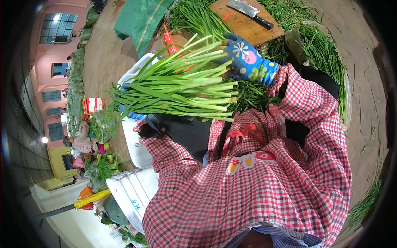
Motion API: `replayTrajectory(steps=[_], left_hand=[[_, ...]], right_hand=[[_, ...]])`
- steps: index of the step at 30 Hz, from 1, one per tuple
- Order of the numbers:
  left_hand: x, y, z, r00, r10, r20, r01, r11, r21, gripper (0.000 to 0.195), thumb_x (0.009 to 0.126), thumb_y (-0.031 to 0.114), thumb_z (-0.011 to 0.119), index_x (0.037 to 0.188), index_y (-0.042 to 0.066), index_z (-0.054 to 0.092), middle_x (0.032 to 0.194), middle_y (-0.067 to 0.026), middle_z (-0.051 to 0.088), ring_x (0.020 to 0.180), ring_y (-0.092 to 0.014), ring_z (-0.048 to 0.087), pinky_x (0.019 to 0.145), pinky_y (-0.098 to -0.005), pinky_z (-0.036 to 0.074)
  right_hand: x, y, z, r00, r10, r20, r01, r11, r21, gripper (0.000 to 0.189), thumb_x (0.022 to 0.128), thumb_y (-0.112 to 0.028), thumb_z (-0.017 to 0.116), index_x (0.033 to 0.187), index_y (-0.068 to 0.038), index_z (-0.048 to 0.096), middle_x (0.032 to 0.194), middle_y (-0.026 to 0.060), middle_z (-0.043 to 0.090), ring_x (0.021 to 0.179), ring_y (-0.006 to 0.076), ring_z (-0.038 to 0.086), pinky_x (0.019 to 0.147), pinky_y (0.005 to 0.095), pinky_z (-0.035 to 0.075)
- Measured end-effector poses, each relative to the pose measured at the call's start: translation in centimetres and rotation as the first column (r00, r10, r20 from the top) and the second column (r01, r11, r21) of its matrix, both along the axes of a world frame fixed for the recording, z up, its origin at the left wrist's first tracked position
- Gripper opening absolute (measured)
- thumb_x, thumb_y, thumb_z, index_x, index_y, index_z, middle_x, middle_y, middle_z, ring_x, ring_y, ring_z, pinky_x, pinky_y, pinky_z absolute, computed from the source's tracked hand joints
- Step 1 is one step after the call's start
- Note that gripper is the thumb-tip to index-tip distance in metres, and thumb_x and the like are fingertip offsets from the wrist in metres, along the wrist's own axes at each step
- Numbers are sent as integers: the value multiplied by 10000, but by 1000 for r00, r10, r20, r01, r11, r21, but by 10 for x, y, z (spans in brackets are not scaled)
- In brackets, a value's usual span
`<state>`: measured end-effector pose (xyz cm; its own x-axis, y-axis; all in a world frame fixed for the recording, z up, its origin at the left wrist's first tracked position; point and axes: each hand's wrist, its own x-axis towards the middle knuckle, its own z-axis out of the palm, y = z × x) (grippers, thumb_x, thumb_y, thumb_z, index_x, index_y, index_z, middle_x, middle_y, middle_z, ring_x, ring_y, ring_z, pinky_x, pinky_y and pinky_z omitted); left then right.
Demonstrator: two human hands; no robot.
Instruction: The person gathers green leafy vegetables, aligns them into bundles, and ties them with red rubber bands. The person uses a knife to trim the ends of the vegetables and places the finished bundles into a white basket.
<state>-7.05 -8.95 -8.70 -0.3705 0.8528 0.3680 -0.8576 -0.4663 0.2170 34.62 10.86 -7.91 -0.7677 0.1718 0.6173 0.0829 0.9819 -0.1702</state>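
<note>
A loose bunch of long flat-leaved greens, apparently garlic chives (186, 90), lies across my front with its pale stem ends towards the right. My left hand (136, 116), in a blue glove mostly hidden by the leaves, holds the bunch from beneath at its leafy end. At the upper stem ends is my right hand (248, 59), in a blue flower-patterned glove; its fingertips are at the stems, but their grip is unclear. Beyond it, a cleaver (248, 11) with a black handle rests on a wooden board (242, 31). Red strips (170, 40) show behind the bunch.
More greens lie beside the board and in a plastic wrap (322, 52) at right. A green sheet (139, 21) is at upper left. White plastic crates (136, 145) stand at my left, near a white stack bearing writing (133, 192). Another person (82, 139) sits among greens farther left.
</note>
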Motion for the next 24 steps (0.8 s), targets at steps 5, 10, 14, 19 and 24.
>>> replayTrajectory(steps=[5, 10, 14, 19, 24], left_hand=[[-1, -1, -4, 1000, 0, -7, 0, 1000, -11, 366, 962, 366, 475, 1159, 74, 575, 1069, -64, 618, 1020, -208, 583, 950, -385, 461], [2, 5, -7, 1000, 7, -19, -8, 999, -47, 374, 961, 370, 470, 1159, 69, 572, 1068, -70, 617, 1024, -217, 583, 952, -390, 462], [4, 6, -3, 1000, 10, -25, -11, 999, -44, 381, 961, 373, 466, 1160, 65, 570, 1067, -75, 617, 1027, -224, 583, 953, -395, 462], [-2, 14, -4, 1000, -16, -14, 16, 1000, -16, 389, 961, 377, 461, 1160, 59, 567, 1065, -82, 616, 1031, -232, 583, 955, -400, 463], [-2, 37, -5, 996, -83, -20, 84, 995, 61, 398, 961, 381, 456, 1160, 54, 564, 1064, -88, 616, 1034, -241, 583, 956, -405, 464]], right_hand=[[-23, 0, -23, 977, 148, -156, -195, 914, -356, 364, 747, -235, 656, 1065, -61, 632, 994, 133, 605, 923, 344, 555, 801, 417, 470], [-45, 11, -43, 938, 230, -258, -308, 895, -324, 373, 792, -234, 650, 1119, -55, 629, 1087, 142, 628, 980, 341, 599, 868, 410, 489], [-47, 16, -42, 933, 126, -338, -251, 900, -357, 494, 781, -258, 684, 1207, -30, 578, 1139, 185, 599, 1046, 351, 578, 919, 409, 468], [-43, 14, -21, 786, 120, -607, -613, 12, -790, 502, 815, -279, 716, 1202, 12, 583, 1066, 147, 652, 859, 209, 645, 729, 338, 522], [0, 14, -20, 855, 388, -344, -519, 633, -575, 358, 828, -219, 724, 1119, -23, 653, 1037, 113, 672, 934, 169, 618, 806, 324, 498]])
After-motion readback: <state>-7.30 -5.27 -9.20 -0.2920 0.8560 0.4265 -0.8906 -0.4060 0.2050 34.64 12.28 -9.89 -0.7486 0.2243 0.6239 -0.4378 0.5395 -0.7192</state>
